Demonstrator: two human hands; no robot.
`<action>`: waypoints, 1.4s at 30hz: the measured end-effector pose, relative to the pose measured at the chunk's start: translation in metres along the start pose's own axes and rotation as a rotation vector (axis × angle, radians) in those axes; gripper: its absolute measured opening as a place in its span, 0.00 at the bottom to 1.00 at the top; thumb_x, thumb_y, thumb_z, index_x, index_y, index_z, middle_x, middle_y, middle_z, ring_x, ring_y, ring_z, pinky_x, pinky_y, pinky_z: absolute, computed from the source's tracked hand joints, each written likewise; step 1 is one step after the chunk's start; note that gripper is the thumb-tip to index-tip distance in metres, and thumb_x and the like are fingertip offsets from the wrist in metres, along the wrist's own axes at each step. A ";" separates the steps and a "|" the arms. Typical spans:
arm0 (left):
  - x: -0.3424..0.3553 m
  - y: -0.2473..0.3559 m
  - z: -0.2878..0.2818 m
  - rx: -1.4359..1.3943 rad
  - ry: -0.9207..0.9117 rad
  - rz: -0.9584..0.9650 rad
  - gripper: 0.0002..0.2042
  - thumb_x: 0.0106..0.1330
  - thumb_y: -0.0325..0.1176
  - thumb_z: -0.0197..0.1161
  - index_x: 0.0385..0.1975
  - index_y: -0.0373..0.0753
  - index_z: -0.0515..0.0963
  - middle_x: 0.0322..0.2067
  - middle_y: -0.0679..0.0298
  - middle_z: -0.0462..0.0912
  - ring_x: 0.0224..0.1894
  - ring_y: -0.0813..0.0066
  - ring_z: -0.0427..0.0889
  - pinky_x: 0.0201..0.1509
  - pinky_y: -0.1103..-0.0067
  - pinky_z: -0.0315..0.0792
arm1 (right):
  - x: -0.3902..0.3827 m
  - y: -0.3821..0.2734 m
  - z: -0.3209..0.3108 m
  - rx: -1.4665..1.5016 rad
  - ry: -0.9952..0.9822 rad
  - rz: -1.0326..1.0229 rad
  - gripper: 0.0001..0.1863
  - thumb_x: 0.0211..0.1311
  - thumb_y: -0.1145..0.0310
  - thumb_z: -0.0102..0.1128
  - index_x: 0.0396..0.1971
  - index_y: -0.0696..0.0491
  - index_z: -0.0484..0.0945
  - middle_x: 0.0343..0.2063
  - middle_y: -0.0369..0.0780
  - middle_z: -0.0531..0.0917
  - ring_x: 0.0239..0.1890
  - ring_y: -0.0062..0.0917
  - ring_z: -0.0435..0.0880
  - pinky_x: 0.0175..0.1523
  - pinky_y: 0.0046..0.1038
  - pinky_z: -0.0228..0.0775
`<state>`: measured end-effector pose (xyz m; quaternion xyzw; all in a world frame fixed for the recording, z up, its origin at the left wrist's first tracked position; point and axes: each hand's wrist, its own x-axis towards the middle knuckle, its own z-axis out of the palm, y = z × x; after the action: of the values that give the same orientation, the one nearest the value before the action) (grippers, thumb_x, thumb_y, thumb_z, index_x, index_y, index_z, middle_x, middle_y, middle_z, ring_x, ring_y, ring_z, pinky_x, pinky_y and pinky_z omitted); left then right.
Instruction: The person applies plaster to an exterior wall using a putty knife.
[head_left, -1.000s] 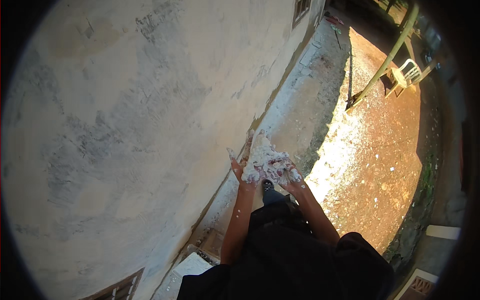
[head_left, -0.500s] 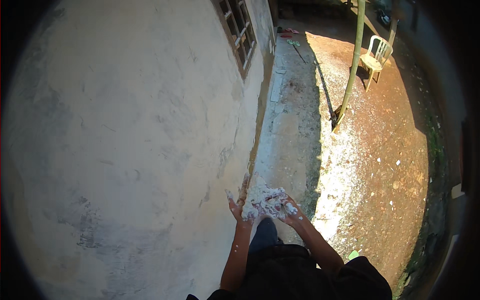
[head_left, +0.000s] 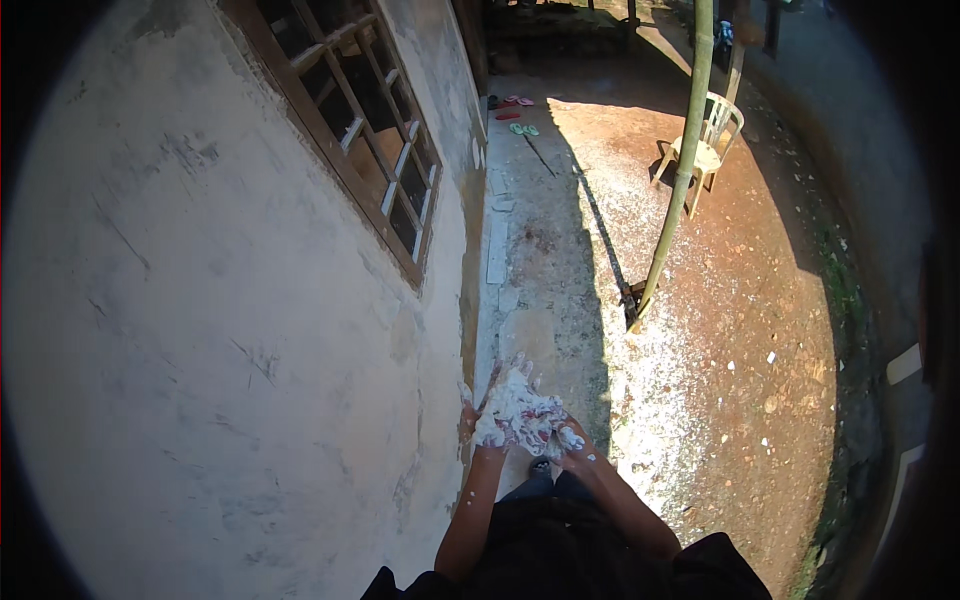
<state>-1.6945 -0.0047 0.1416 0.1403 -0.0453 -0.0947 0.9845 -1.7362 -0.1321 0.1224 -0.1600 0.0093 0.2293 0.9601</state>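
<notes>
Two hands (head_left: pixel 478 424) together, unclenched, bearing lumpy white paste (head_left: pixel 520 408), beside plastered wall (head_left: pixel 250 360)

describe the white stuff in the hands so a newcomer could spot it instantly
Follow the foot of the big plastered wall down to the lower middle of the picture. There the left hand and right hand together hold the white stuff, a lumpy heap. Unlike the flat grey pavement beyond, it is bright white, clumped and clinging to the skin.

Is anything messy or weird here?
Yes! Lumpy white paste covers much of the left hand and right hand, looking messy. The wall has dark, uneven smudges, and white bits dot the brown ground.
</notes>
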 end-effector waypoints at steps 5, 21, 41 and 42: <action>0.136 0.000 0.006 -0.055 -0.033 -0.023 0.38 0.54 0.61 0.40 0.58 0.39 0.50 0.58 0.51 0.50 0.60 0.55 0.50 0.61 0.61 0.45 | 0.096 -0.081 -0.010 0.001 0.022 -0.051 0.18 0.57 0.71 0.42 0.48 0.61 0.62 0.45 0.46 0.71 0.44 0.32 0.73 0.50 0.32 0.67; 0.514 0.010 -0.086 -0.059 0.045 0.046 0.36 0.55 0.60 0.41 0.54 0.33 0.56 0.53 0.53 0.61 0.53 0.59 0.62 0.58 0.68 0.54 | 0.429 -0.330 -0.058 0.015 0.098 0.036 0.22 0.53 0.67 0.49 0.47 0.61 0.63 0.43 0.46 0.72 0.43 0.33 0.74 0.49 0.33 0.68; 0.969 0.119 -0.159 -0.084 0.304 0.213 0.38 0.53 0.60 0.46 0.54 0.32 0.56 0.54 0.53 0.59 0.56 0.58 0.58 0.58 0.66 0.52 | 0.910 -0.549 -0.060 -0.039 0.115 0.034 0.16 0.52 0.73 0.48 0.43 0.61 0.68 0.40 0.44 0.74 0.41 0.30 0.75 0.47 0.31 0.69; 0.979 0.123 -0.168 -0.031 0.362 0.207 0.38 0.53 0.60 0.46 0.54 0.33 0.56 0.54 0.53 0.59 0.56 0.58 0.57 0.58 0.64 0.52 | 0.928 -0.555 -0.069 0.017 0.052 0.030 0.15 0.53 0.74 0.47 0.42 0.60 0.69 0.39 0.44 0.74 0.41 0.30 0.75 0.47 0.31 0.69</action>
<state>-0.6962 -0.0385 0.0776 0.1343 0.1198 0.0332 0.9831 -0.6563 -0.2155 0.1408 -0.1577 0.0388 0.2393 0.9573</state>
